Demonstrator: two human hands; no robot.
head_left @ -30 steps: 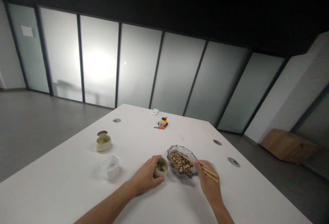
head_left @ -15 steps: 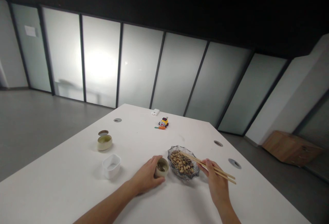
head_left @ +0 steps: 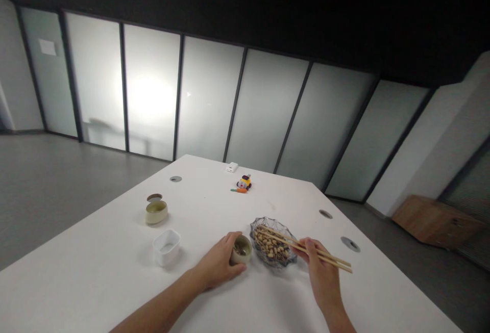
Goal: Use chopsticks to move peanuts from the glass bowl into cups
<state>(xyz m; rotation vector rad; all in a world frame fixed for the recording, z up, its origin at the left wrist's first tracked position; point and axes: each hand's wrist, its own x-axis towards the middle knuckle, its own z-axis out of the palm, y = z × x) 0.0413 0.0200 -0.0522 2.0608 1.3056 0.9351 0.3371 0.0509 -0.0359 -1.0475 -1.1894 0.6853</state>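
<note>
My left hand is wrapped round the side of a small beige cup that stands on the white table; a few dark seeds show inside it. Just right of the cup is a scalloped clear glass bowl filled with mixed nuts and seeds. My right hand, at the bowl's right side, grips a pair of wooden chopsticks. Their tips lie over the nuts at the bowl's left part. Whether the tips hold a piece is too small to tell.
On the left of the table stand a white square container and a greenish cup. Farther back are a toy carrot, a yellow toy car and a white box-shaped object. Cable holes mark the table's sides.
The chopstick tips have spread apart over the nuts, with one shifted slightly toward the lower left. My left hand and the cup have stayed in place.
</note>
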